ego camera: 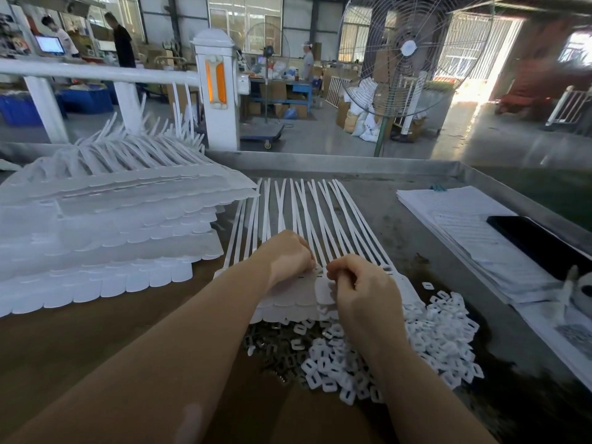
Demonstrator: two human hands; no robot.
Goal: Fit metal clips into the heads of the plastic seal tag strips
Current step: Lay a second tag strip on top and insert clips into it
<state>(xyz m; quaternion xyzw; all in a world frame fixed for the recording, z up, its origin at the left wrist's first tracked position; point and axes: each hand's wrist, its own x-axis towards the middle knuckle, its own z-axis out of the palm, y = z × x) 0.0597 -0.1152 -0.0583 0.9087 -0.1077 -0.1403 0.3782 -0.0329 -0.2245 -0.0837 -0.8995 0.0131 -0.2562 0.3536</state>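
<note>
**Both hands down at the head end of the tag strips**

The sheet of seal tag strips [307,219] lies flat on the table [426,225], long axis running straight away from the person, thin tails fanned out at the far end and the flat heads at the near end. That's the bit that matters: the heads are right under the hands, so there's nothing to reach for. The left hand [290,254] sits curled on the heads as if pinning the sheet down. The right hand [355,283], just beside it and about equally near, has its fingertips pinched together over one head. I'd guess on a metal clip, but it's too small to see.

The strips look like smooth, bendy white plastic. Just nearer than the heads sits a loose pile of dark, shiny metal clips [272,344], and beside that, right of the heads, a heap of small white square plastic pieces [426,334] with slots. Left of the strips are big stacks of more sheets [105,238]; right of them, papers [464,225].
</note>
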